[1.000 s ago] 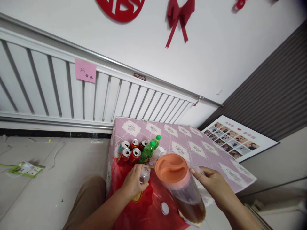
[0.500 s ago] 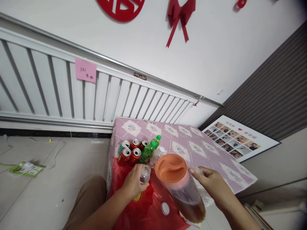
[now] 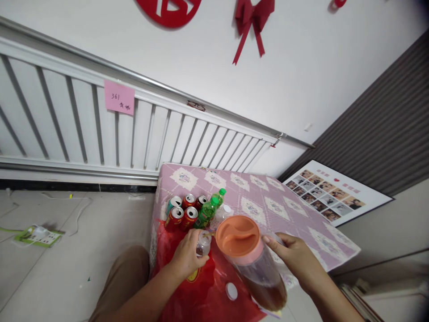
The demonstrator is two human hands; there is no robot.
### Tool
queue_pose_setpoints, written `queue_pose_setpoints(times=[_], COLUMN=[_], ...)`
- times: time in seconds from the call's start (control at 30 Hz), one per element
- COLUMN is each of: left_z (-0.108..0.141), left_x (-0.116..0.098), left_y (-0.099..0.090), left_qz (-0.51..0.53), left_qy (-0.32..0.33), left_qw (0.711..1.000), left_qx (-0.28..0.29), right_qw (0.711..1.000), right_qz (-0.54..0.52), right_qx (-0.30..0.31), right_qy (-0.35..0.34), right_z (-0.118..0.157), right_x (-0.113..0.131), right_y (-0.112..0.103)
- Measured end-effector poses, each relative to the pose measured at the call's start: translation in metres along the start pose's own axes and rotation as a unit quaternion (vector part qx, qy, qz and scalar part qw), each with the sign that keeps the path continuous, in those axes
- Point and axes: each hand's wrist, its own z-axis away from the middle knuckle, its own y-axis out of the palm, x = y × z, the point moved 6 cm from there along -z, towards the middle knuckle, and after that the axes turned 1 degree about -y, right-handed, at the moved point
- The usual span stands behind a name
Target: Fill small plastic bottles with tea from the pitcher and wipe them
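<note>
My right hand (image 3: 296, 252) grips the handle of a clear pitcher (image 3: 259, 277) with an orange lid, tilted to the left. Brown liquid lies in its lower part, and a thin brown stream runs from its spout. The stream meets the mouth of a small clear plastic bottle (image 3: 203, 245), around which my left hand (image 3: 186, 255) is closed. Below the pitcher, a white cap (image 3: 231, 291) rests on the red plastic sheet (image 3: 187, 304). Just beyond my left hand stand several opened drink cans (image 3: 175, 218), green-capped bottles (image 3: 207, 212) and a clear bottle with a white cap (image 3: 224, 213).
A patterned pink cloth (image 3: 254, 210) covers the table. Behind it runs a white radiator (image 3: 144, 129) with a pink note (image 3: 119, 97). A framed photo board (image 3: 335, 190) leans at the right. A power strip (image 3: 39, 236) lies on the floor at the left.
Both hands, the pitcher and the small bottle hold nearly the same positions. The brown stream still runs into the bottle; the view has shifted very slightly.
</note>
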Motion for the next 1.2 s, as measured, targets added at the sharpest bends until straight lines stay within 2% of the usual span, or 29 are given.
queue_pose_setpoints(times=[0.27,0.73,1.2], left_z=[0.000,0.000,0.000], left_x=[0.001,0.003,0.005], left_y=[0.001,0.001,0.003], left_qz=[-0.002,0.004,0.004], left_qy=[0.005,0.002,0.002], left_qw=[1.000,1.000,1.000], left_qx=[-0.001,-0.009,-0.010], right_qw=[0.999,1.000,1.000], right_qz=[0.003,0.008,0.012], right_qx=[-0.029,0.000,-0.003], right_qy=[-0.014,0.004,-0.001], right_z=[0.004,0.004,0.004], right_x=[0.011,0.011,0.013], right_y=[0.001,0.006,0.010])
